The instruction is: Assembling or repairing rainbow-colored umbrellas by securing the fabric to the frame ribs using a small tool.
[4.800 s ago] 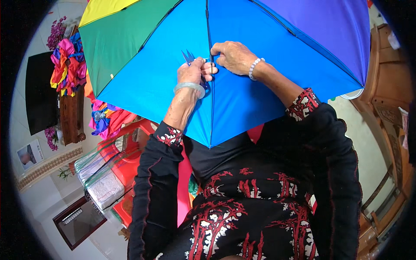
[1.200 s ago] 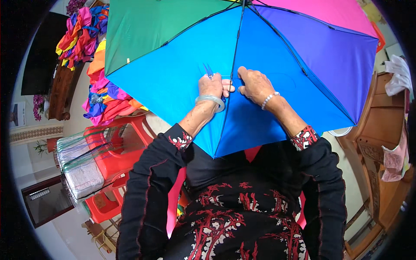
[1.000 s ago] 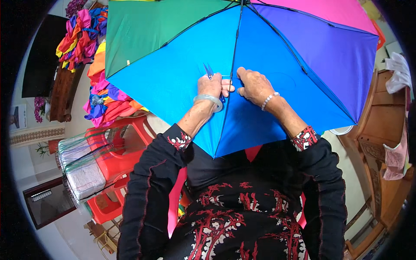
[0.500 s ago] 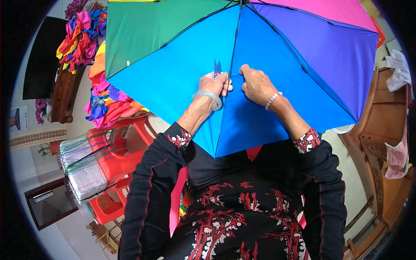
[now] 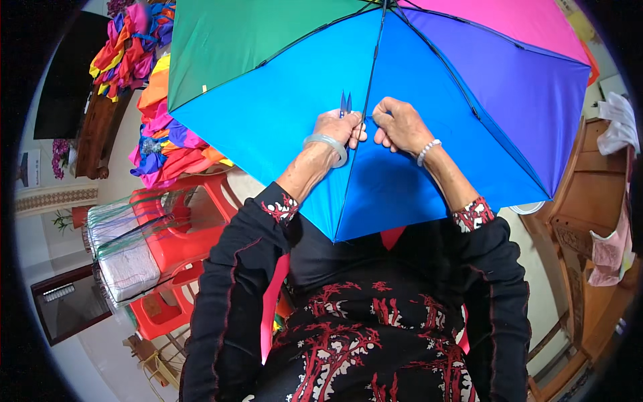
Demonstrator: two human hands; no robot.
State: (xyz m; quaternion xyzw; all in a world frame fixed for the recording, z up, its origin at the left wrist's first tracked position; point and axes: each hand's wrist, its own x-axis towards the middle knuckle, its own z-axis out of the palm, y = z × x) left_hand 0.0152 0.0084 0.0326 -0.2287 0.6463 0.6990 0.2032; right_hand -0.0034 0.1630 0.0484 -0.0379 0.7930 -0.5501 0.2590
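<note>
Left hand (image 5: 338, 127) closed around small blue snips (image 5: 345, 104), blades poking up past the knuckles, tips slightly apart and pointing away from the body. Pale bangle (image 5: 328, 147) on that wrist. Right hand (image 5: 400, 125) just beside the left, nearly touching it, fingers curled and pinching at the seam where a dark rib (image 5: 373, 67) runs down the cloth; hard to tell whether thread or only fabric is caught between the fingertips. Beaded bracelet (image 5: 429, 151) on the right wrist.

Under both hands, an open umbrella (image 5: 281, 107) with blue, green, purple and pink panels, spread across the lap and reaching well beyond the hands on every side. Blue panel directly beneath the knuckles.

Left of the left hand and well apart from it, a heap of bright folded cloth (image 5: 164, 141). Lower on that side, red plastic stools (image 5: 174, 234) carrying clear-wrapped bundles (image 5: 127, 261). Off to the right of the right hand, wooden furniture (image 5: 589, 221) with pale cloth draped over it.
</note>
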